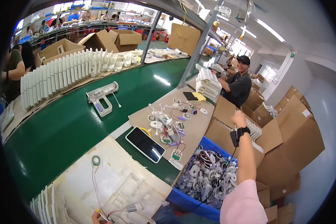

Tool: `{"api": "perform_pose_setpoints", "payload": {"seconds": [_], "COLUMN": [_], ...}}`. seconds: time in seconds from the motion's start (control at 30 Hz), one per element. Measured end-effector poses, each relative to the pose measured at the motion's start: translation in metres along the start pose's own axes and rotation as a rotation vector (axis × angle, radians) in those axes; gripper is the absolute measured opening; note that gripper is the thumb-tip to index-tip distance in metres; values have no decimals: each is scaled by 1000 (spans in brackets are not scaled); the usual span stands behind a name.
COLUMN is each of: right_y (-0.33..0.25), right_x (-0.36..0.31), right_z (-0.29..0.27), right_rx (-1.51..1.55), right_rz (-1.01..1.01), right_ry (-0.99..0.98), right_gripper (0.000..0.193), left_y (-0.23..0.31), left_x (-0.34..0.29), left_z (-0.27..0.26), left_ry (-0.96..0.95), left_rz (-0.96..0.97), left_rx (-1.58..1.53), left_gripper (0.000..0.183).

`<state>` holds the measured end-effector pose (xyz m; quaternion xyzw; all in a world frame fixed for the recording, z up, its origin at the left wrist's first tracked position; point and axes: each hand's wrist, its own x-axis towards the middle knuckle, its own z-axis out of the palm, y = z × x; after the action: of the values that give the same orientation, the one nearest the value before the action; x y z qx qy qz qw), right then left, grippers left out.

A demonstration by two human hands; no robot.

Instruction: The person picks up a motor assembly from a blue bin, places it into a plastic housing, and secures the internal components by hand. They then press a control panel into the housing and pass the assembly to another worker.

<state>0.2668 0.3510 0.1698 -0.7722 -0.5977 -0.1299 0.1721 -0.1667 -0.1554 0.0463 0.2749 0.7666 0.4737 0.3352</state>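
Note:
My right hand point(239, 118) is stretched out over an open cardboard box point(227, 139) holding a row of white curved plastic shells point(254, 130). Its fingers are curled closed; what they grip, if anything, is hidden. My left hand point(98, 217) shows only its fingertips at the lower edge, drawn together beside thin red and dark wires point(95, 183). These wires link a small round green circuit board point(96, 160) and a silver cylindrical motor point(134, 207). Both lie on the pale work surface point(76, 177), near a clear plastic tray point(128, 192).
A blue bin point(209, 212) full of small assemblies stands by my right arm. Wired parts point(168, 125) and a phone point(145, 145) lie ahead. On the green conveyor point(138, 87) rests a white device housing point(102, 98). A row of white shells point(59, 76) lines its far side. A co-worker point(238, 84) sits beyond.

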Motion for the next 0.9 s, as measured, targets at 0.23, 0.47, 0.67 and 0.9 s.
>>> {"api": "perform_pose_setpoints", "payload": {"seconds": [0.23,0.47,0.67,0.9], "right_y": [-1,-43,-34,-31], "right_x": [-4,-16,-14,-62], "right_z": [46,24,3,-8], "right_rx": [95,1641,2220,3207], "right_rz": [-331,251,640,979], "right_ry": [-155,-659,-473,-84], "right_gripper": [28,14,17,29], "left_y": [6,4,-6,-5], "left_x": [-1,-8,-7,-18], "left_z": [2,5,4,11], "left_ry": [-22,2,0,23], "left_rz": [34,51,36,28], "left_rx": [-4,42,41,10], "left_gripper": [47,46,46,45]}}
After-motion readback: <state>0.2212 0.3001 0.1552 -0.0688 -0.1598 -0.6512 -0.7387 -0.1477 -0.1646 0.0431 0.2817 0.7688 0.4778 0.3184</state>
